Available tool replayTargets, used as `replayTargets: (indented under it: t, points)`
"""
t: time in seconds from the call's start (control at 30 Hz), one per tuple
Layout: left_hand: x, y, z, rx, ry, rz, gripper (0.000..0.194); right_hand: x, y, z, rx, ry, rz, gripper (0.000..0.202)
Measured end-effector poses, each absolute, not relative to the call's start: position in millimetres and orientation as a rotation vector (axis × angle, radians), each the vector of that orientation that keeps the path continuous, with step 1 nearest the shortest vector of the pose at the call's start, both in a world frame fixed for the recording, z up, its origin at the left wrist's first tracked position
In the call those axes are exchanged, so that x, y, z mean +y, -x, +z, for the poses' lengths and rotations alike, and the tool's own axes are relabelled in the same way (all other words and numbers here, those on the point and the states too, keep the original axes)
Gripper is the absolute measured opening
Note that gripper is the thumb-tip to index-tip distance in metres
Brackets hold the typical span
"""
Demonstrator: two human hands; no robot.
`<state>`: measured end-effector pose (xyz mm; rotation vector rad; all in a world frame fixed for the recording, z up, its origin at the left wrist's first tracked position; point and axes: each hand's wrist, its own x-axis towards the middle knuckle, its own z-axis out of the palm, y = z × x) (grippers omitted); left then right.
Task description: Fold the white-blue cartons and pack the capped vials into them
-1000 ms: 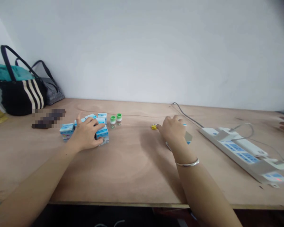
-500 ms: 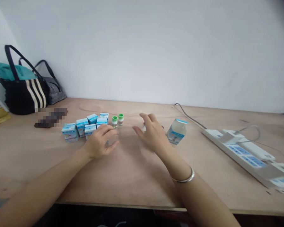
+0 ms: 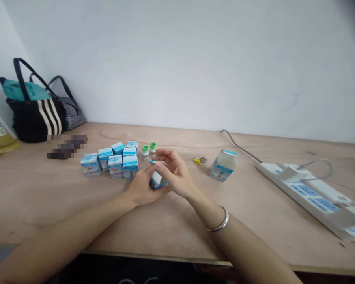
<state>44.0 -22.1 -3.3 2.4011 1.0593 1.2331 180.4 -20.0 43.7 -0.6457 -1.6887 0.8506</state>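
Observation:
My left hand [image 3: 143,187] is closed around a small white-and-blue box [image 3: 155,180], held low over the table with part of it hidden by the fingers. My right hand [image 3: 176,173] is at the upper end of this box, thumb and curved fingers apart; whether the thumb touches the box I cannot tell. Left of the hands stand several similar small boxes [image 3: 116,166] in a loose group. Just behind the hands are two small vials with green caps, the left vial [image 3: 145,153] and the right vial [image 3: 153,147], partly covered by my right fingers.
Right of my hands lie a yellow item with a metal ring [image 3: 198,160] and a larger grey-and-blue carton [image 3: 223,165]. A power strip [image 3: 310,197] with plugs runs along the right. Bags [image 3: 35,114], a blurred dark object [image 3: 66,146] and a bottle of yellow liquid [image 3: 1,138] are at left.
My left hand has moved right from the box group and now holds a small box. My right hand has moved left to that box, uncovering the yellow item with the ring.

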Motion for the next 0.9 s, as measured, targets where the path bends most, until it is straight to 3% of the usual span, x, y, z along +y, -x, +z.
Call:
replayTargets:
  t: [0.07,0.17,0.3,0.7,0.9]
  points:
    - [-22.4,-42.1,-3.5,1.122,-2.364,1.239,0.04,-18.3,-185.6,44.6,-1.747,0.746,0.598,0.027]
    - [-18.8,-37.1,-6.0,1.22,-2.319,1.226,0.041,-12.0,-196.8,42.5,-1.832,0.956,0.396,0.02]
    - [-10.3,-30.4,-7.2,1.144,-2.375,1.285,0.048,-1.5,-207.1,33.2,-1.849,1.087,0.593,0.011]
    - [-6.8,-15.3,-9.6,1.095,-2.614,1.259,0.043,27.5,-223.8,17.9,-1.649,1.124,0.883,0.02]
    - [-12.8,-22.2,-12.7,1.116,-2.544,1.178,0.037,75.9,-219.7,19.3,-1.756,1.12,0.702,0.017]
